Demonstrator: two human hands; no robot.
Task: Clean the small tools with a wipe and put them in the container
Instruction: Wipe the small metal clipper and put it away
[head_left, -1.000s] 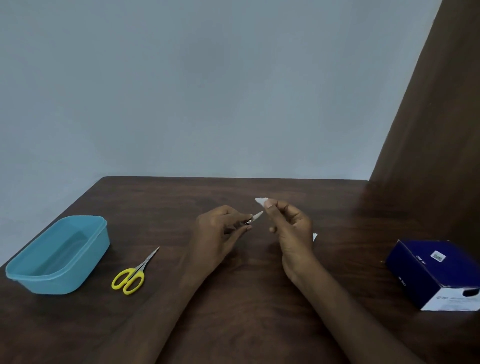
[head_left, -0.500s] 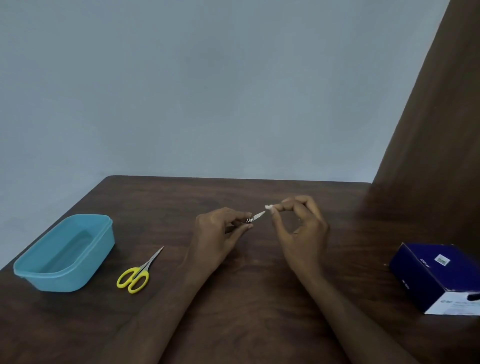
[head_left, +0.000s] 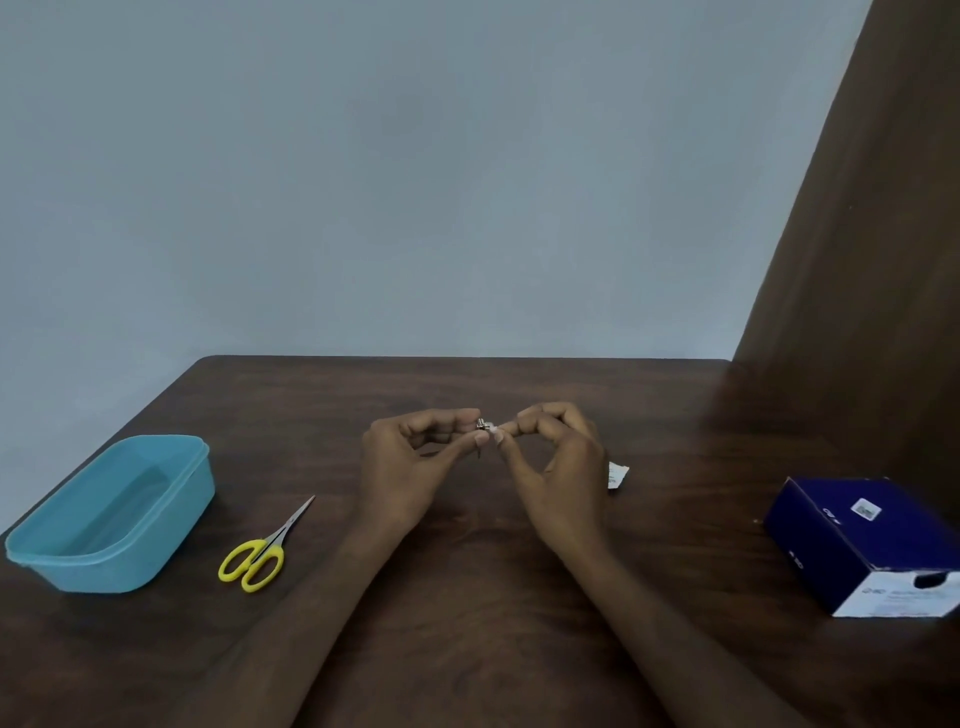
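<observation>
Head view shows both hands raised just above the tabletop (head_left: 467, 597), fingertips meeting at the middle. The left hand (head_left: 410, 462) has its grip clamped on a small metal tool (head_left: 482, 427), pinched between thumb and curled fingers; only a short shiny end shows past the fingertips, pointing right toward the other hand. The right hand (head_left: 558, 467) has its grip pinched together on a small white wipe (head_left: 493, 429), which touches that exposed end. So the tool lies directly left of the right grip, its long axis seemingly running left to right between the 2 hands, though most of its length is hidden inside the left fingers.

By my judgement the wiping step is in hand, and the next stroke turns on the right grip sliding along that axis while the left holds firm.

The blue container (head_left: 104, 519) sits at the left edge, well apart from the hands and nearer the left hand, so the left hand is better placed to drop the tool in. The yellow-handled scissors (head_left: 260, 551) lie between container and hands, untouched. A torn white wrapper (head_left: 617, 474) lies just right of the right hand, and a dark blue box (head_left: 857, 540) sits far right
</observation>
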